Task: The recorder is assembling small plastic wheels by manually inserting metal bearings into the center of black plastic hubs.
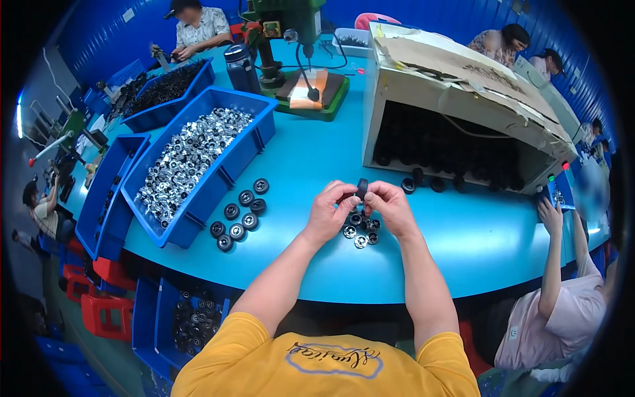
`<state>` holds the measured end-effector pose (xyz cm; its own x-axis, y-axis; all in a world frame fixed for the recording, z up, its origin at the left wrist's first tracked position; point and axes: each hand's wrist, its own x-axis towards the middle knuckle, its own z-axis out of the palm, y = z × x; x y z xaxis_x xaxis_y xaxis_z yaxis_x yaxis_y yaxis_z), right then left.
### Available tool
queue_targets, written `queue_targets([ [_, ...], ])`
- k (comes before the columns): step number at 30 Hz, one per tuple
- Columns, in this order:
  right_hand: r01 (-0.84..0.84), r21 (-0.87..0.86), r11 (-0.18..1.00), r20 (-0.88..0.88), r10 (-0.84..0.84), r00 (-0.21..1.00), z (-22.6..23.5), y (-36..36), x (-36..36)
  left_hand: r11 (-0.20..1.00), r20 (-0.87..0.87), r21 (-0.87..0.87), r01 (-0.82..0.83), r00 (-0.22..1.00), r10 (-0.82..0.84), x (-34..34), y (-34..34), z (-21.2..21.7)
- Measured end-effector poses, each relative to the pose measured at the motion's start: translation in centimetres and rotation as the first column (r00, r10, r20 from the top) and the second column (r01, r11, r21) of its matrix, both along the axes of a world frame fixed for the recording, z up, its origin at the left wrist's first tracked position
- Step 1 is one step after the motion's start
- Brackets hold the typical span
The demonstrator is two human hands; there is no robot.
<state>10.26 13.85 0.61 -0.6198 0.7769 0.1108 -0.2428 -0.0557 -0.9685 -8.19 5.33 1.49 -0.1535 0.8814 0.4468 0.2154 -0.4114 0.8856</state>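
Note:
Between my two hands, over the blue-green table, is a small black toy tyre point(362, 188). The fingers of my left hand point(331, 208) pinch it from one side, and those of my right hand point(390, 206) grip it from the other. Whether a rim sits inside the tyre I cannot tell. Just below my hands lie several loose silver wheel rims point(360, 241), partly hidden by my fingers. To the left, several small black wheels with silver centres point(250, 221) rest on the table in a loose group.
A blue bin point(264, 126) full of silver rims stands left, beside narrower blue bins. Ahead is a green drill press point(284, 59) with a dark bottle point(242, 69). An open box point(463, 73) holds black tyres at right. A person's hand point(550, 215) works at far right.

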Motion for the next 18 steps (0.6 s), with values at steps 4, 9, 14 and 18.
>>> queue_targets([
  [4,-0.002,-0.044,0.999,0.004,0.002,1.0,-0.4,-0.3,-0.1,0.982,0.331,-0.045,0.182,0.93,-0.157,0.0,0.6,-2.2],
  [9,0.03,-0.042,0.999,0.035,-0.028,0.999,-0.2,-0.7,-0.7,0.949,0.532,-0.154,0.274,0.833,-0.154,-0.7,0.6,-3.4],
  [14,0.046,-0.035,0.998,0.039,-0.045,0.998,0.3,-0.9,-0.6,0.916,0.655,-0.157,0.37,0.733,-0.184,-0.7,0.6,-3.3],
  [18,0.05,0.004,0.999,0.032,-0.05,0.998,0.3,-1.0,-0.6,0.92,0.656,-0.131,0.369,0.728,-0.199,-0.6,0.7,-3.7],
])
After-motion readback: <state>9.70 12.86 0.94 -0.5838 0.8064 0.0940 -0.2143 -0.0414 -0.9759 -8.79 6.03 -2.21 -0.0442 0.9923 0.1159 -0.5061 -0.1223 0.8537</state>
